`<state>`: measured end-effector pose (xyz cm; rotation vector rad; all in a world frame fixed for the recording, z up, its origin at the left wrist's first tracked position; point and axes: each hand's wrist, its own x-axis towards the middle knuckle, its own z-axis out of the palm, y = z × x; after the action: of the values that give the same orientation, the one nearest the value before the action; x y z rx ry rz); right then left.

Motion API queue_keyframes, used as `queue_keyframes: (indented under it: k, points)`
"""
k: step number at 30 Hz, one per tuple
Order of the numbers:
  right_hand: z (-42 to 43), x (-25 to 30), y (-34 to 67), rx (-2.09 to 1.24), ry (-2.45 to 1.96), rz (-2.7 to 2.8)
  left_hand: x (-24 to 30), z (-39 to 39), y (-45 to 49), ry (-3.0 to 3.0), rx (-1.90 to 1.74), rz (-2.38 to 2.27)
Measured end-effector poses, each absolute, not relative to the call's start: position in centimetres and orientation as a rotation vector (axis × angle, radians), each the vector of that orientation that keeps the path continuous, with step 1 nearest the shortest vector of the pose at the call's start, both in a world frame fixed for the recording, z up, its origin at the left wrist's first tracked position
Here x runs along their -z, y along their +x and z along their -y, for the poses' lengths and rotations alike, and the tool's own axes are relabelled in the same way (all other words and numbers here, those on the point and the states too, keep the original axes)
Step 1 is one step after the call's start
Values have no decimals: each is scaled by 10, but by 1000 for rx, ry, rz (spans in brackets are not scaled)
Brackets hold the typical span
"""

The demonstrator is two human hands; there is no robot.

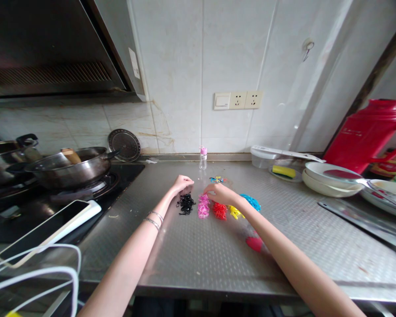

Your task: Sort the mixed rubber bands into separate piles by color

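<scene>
Small elastic bands lie sorted in piles on the steel counter (198,251): black (185,204), pink (203,206), red (219,211), yellow (235,212) and blue (251,202). My left hand (182,182) is curled shut just above the black pile; what its fingers hold, if anything, is hidden. My right hand (220,192) hovers over the pink and red piles with fingers bent down in a pinch at the pink bands. A few mixed bands (218,179) lie behind my right hand, and a small clear bottle with a pink cap (203,158) stands further back.
A gas hob with a steel wok (69,169) and another pot is at the left, a phone (49,231) on its edge. Bowls (330,178), a red thermos jug (369,132), a plastic container (267,156) and a knife (359,220) sit at the right. A pink lid (254,243) lies beside my right forearm.
</scene>
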<state>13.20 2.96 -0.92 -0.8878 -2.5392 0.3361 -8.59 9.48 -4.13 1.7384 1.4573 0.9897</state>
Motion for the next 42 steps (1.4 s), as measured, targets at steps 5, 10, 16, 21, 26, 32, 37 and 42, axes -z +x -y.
queue_keyframes:
  k: [5,10,16,21,26,32,37,42]
  points:
    - [-44,6,154,-298,-1029,2367,39,-93,-86,1742,-1004,-1449]
    - [-64,12,205,-290,-1330,2063,36,-90,-86,1748,-1002,-1438]
    - [-79,41,277,-342,-1579,1618,33,-87,-85,1714,-983,-1469]
    - [-83,61,301,-416,-1591,1450,36,-90,-86,1716,-964,-1480]
    - [-83,62,300,-379,-1595,1469,34,-90,-83,1822,-937,-1477]
    - [-80,59,298,-348,-1611,1470,22,-80,-58,2056,-917,-1462]
    - [-80,58,297,-352,-1608,1471,22,-90,-26,2207,-881,-1431]
    - [-79,57,297,-356,-1613,1468,24,-106,-3,2362,-763,-1403]
